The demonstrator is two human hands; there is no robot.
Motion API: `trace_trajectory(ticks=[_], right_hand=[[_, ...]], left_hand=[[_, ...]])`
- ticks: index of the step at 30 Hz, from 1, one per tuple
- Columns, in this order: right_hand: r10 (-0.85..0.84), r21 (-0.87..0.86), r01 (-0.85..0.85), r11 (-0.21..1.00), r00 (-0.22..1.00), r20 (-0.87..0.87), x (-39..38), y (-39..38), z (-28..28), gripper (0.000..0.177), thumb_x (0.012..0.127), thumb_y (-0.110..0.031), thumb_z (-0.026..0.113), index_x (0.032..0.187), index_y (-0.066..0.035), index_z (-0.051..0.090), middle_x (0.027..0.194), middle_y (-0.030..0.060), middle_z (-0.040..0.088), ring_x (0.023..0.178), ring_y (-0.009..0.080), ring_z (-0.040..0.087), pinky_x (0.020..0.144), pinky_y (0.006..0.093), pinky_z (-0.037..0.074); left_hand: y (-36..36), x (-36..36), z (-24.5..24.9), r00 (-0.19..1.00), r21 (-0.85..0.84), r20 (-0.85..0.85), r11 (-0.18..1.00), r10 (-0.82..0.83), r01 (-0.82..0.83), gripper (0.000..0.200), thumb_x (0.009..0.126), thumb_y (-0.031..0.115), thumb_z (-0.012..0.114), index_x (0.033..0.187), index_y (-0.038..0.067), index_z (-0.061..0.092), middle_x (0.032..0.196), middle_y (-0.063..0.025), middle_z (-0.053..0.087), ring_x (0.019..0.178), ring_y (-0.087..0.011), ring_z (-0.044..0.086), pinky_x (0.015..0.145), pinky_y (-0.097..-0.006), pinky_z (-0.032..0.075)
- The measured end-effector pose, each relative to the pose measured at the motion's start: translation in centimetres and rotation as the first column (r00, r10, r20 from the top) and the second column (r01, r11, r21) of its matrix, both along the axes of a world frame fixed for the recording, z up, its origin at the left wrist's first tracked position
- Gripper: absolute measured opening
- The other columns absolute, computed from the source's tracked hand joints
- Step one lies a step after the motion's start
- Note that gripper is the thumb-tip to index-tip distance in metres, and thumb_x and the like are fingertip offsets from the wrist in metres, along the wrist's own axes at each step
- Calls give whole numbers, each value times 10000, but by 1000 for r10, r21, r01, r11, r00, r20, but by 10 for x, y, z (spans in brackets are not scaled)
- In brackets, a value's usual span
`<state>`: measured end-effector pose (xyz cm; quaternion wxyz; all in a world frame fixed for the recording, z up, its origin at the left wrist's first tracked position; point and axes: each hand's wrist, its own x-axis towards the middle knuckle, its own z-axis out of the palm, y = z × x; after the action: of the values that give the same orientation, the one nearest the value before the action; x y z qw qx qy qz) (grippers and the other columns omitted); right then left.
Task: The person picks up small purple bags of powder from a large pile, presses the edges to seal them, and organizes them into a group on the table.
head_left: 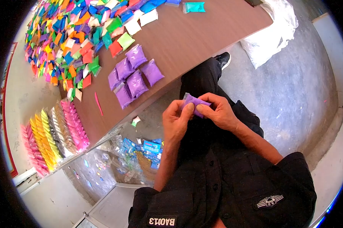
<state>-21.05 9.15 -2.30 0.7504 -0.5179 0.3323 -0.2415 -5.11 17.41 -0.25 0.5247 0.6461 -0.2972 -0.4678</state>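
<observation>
A brown wooden table [202, 34] runs along the left, above a grey concrete floor [293, 87]. A white plastic bag [274, 30] lies on the floor at the far right. My left hand [174, 123] and right hand [219, 113] together pinch a small purple powder packet [196, 102] over my lap, fingers closed on its ends. Six more purple packets [135, 76] cluster on the table. A heap of multicoloured packets [69, 34] covers its far left. Rows of pink, yellow and grey sachets [53, 133] fill its near-left end.
</observation>
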Motion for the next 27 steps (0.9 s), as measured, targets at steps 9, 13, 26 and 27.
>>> trace_trajectory(ticks=[9, 13, 26, 27], right_hand=[[15, -90, -15, 996, 1000, -1, -2, -2, -3, 219, 962, -192, 694, 1080, -8, 685, 929, 17, 701, 832, 64, 614, 743, 255, 514], [36, -149, -35, 988, 999, -1, 0, -1, -2, 216, 958, -191, 697, 1078, -11, 684, 926, 12, 701, 817, 66, 611, 732, 255, 512], [24, -95, -26, 995, 999, -23, 0, -1, 1, 220, 955, -202, 699, 1063, -11, 684, 886, 1, 673, 795, 49, 585, 699, 238, 499], [22, -115, -27, 993, 999, -45, 0, -1, 0, 219, 955, -203, 699, 1056, -9, 685, 880, 1, 673, 793, 49, 585, 693, 240, 499]], left_hand=[[1, 3, 5, 999, 27, 44, 999, -21, 20, 153, 954, 150, 715, 995, 6, 681, 844, 32, 640, 771, -50, 563, 703, -215, 465], [1, 2, 0, 999, 21, -26, 999, -33, 34, 165, 950, 160, 723, 1002, 9, 684, 856, 42, 635, 786, -45, 559, 717, -213, 461], [0, 2, 0, 1000, -10, -1, 1000, -12, 12, 137, 957, 156, 714, 969, 23, 681, 865, 42, 642, 796, -43, 560, 723, -216, 460], [-1, 1, 2, 1000, -13, 14, 1000, -21, 21, 137, 956, 154, 715, 968, 21, 681, 870, 39, 647, 802, -46, 569, 732, -220, 469]])
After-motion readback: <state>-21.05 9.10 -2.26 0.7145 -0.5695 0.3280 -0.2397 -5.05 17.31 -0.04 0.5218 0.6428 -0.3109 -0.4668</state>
